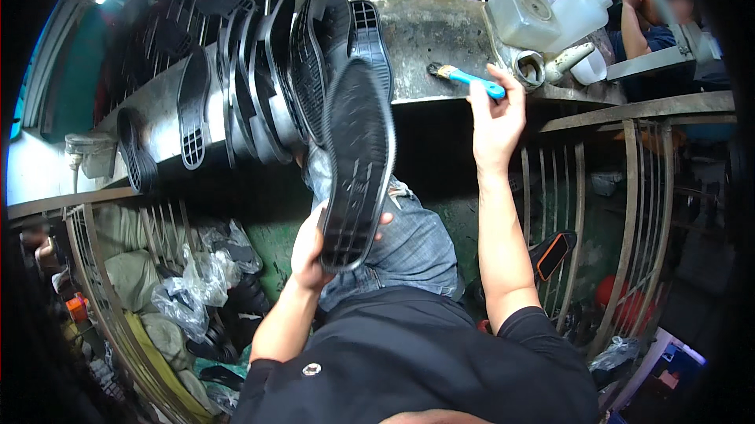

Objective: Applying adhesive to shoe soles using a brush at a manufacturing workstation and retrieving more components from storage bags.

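Observation:
My left hand (pixel 309 251) grips a black shoe sole (pixel 358 172) near its lower end, with the thumb and fingers at its sides. The sole stands nearly upright in front of my lap, patterned face toward me and slightly blurred. At the bench's front edge, my right hand (pixel 499 121) has its thumb and index finger on either side of the blue handle of a small brush (pixel 476 82). The brush's dark, stained tip points left over the bench. Left of the held sole, several more black soles (pixel 271 86) lean in a row on the bench.
A bench (pixel 440 27) spans the front, with metal bars behind it. At its right are a square translucent container (pixel 523 15), a white jug (pixel 578 19) and a small round pot (pixel 528 68). Railings (pixel 629 227) flank me; plastic bags (pixel 189 290) lie lower left. Another person (pixel 633 27) is at far right.

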{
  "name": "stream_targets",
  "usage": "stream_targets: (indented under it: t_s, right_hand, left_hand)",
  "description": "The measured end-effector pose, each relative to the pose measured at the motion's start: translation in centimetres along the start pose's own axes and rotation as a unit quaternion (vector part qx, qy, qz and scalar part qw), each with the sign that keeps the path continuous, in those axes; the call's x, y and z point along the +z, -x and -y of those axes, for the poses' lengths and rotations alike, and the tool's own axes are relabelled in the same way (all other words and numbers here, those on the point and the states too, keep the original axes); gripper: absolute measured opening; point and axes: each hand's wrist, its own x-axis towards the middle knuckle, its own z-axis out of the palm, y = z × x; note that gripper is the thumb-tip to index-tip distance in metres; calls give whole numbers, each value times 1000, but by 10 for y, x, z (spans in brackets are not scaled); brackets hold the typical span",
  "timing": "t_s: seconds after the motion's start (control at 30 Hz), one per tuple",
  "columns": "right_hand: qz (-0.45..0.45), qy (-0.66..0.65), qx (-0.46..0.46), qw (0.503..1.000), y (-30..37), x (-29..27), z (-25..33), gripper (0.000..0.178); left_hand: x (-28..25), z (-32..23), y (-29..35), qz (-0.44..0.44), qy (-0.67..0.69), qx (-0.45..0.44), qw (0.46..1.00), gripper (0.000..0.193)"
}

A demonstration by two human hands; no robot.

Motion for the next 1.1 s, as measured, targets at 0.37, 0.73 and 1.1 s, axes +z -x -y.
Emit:
stream_targets:
  t_s: [0.37, 0.73, 1.1]
  right_hand:
    - [37, 55, 31, 997, 30, -69, 5, 29]
    - [1, 13, 84, 996, 43, -77, 8, 21]
    - [31, 1, 106, 994, 54, -77, 0, 26]
  left_hand:
    - [-7, 47, -53, -50, 233, -184, 954, 81]
    - [-13, 60, -103, -43, 387, -188, 902, 73]
    - [-17, 71, -98, -59, 373, -192, 906, 78]
